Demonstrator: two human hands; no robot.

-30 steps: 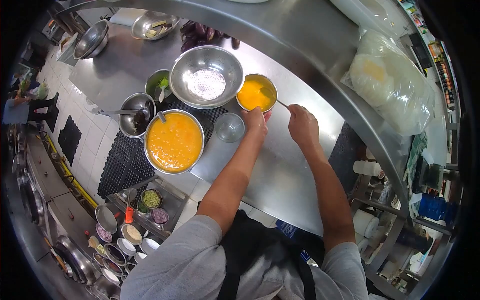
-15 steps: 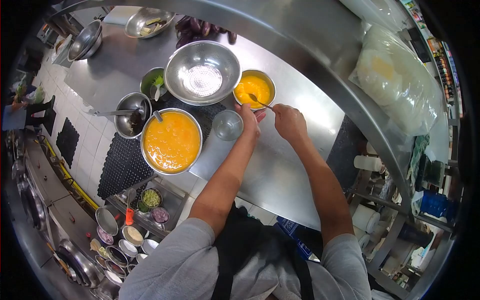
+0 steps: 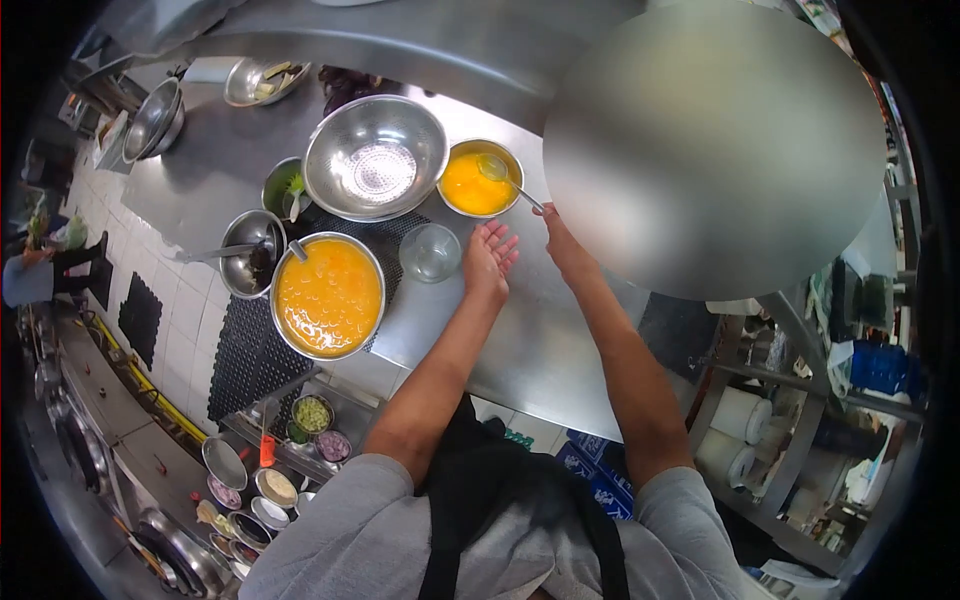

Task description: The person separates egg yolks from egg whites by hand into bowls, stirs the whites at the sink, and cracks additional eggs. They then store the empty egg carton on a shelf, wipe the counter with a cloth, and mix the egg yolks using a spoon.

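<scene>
A spoon (image 3: pixel 522 192) is held by its handle in my right hand (image 3: pixel 562 240), its bowl in the yellow liquid of a small metal bowl (image 3: pixel 518 170). My left hand (image 3: pixel 489 262) is palm up just below that bowl, fingers spread, holding nothing. To its left stands a clear glass container (image 3: pixel 431 253). A big perforated metal colander (image 3: pixel 375 158) sits left of the small bowl. Nearer me, a larger bowl of orange-yellow liquid (image 3: pixel 328 296) rests at the mat's edge with a metal handle over its rim.
A dark-stained bowl with a utensil (image 3: pixel 240 270) and a green-lined pot (image 3: pixel 281 187) stand left on a black mat (image 3: pixel 240 350). Dark purple vegetables (image 3: pixel 345 88) lie behind. Small food containers (image 3: pixel 270 512) are lower left. Another person (image 3: pixel 28 278) stands far left. A blurred oval covers the upper right.
My left hand has come away from the small bowl's side and opened. The spoon's bowl has moved to the far side of the liquid. The whole view has shifted.
</scene>
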